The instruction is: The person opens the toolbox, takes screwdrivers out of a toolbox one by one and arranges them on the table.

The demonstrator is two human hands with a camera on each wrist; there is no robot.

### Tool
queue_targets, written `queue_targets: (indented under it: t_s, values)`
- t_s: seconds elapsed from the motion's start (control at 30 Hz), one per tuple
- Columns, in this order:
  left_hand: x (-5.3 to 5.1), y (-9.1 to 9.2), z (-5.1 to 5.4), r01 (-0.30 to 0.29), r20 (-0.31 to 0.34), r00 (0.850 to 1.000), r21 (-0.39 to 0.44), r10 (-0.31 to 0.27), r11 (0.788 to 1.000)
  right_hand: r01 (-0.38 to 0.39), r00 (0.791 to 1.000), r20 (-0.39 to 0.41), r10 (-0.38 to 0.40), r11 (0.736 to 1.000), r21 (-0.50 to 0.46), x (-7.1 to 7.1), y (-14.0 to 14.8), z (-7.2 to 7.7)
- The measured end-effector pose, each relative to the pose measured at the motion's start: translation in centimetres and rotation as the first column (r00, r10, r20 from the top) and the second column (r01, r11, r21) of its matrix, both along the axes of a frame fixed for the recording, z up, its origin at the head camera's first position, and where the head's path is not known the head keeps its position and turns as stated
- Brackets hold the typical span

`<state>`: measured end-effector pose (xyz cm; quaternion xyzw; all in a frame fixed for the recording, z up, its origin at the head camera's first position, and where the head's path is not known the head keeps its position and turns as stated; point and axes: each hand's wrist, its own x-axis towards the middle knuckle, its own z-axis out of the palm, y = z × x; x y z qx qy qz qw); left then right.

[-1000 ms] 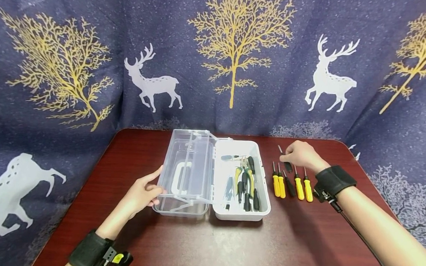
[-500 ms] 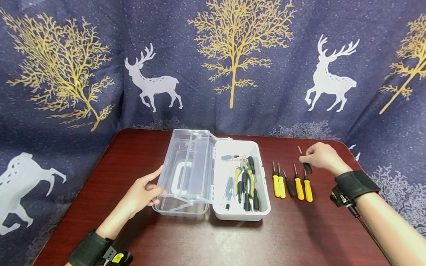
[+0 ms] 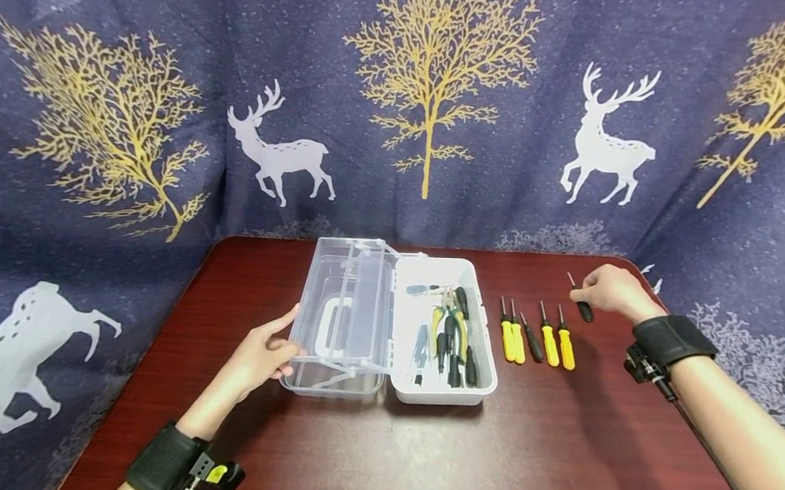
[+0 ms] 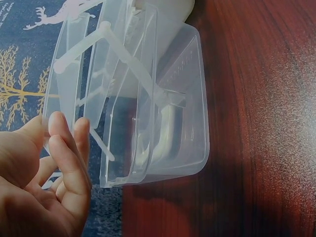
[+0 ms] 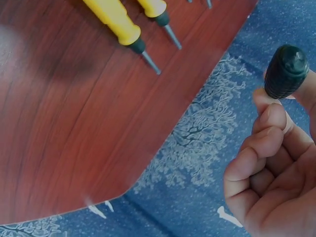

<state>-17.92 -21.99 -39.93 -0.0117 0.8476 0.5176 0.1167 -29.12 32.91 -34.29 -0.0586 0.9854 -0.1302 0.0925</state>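
My right hand pinches a black-handled screwdriver above the table's right side, its thin shaft pointing away. In the right wrist view its ribbed handle sticks out between thumb and fingers. To its left lie several yellow-handled screwdrivers and one black screwdriver in a row. My left hand grips the near left edge of the clear folding trays of an opened toolbox; the left wrist view shows thumb and fingers on that clear plastic. The toolbox's white half stands on the right.
Inside the white half lie yellow-green handled pliers and several black-handled tools. White hinged arms link the trays. The dark red table ends at a blue curtain with deer and trees.
My right hand has carried the black-handled screwdriver to the right, past the row of screwdrivers. The left hand and toolbox stay in place.
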Motion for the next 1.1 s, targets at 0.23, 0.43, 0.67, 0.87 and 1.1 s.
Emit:
queue_targets:
  t_s: [0.23,0.43,0.67,0.87,1.1]
  values:
    - [0.0,-0.1,-0.1,0.002,-0.003,1.0,0.006,-0.002,1.0,0.026,1.0,-0.013,-0.026,0.999,0.026,0.2,1.2,-0.1]
    - [0.1,0.0,0.0,0.016,-0.009,1.0,0.019,-0.016,1.0,0.03,0.999,-0.019,-0.029,0.999,0.041,0.5,2.3,-0.2]
    - [0.1,0.0,0.0,0.014,-0.002,1.0,0.019,-0.013,1.0,0.052,0.999,-0.01,-0.051,0.997,0.061,0.9,3.0,0.1]
    - [0.1,0.0,0.0,0.01,0.001,1.0,0.018,-0.01,1.0,0.055,0.998,-0.032,-0.053,0.996,0.071,0.9,3.0,-0.1]
    - [0.0,-0.1,-0.1,0.011,-0.004,1.0,0.021,-0.011,1.0,0.067,0.997,-0.053,-0.064,0.995,0.073,1.0,3.0,-2.0]
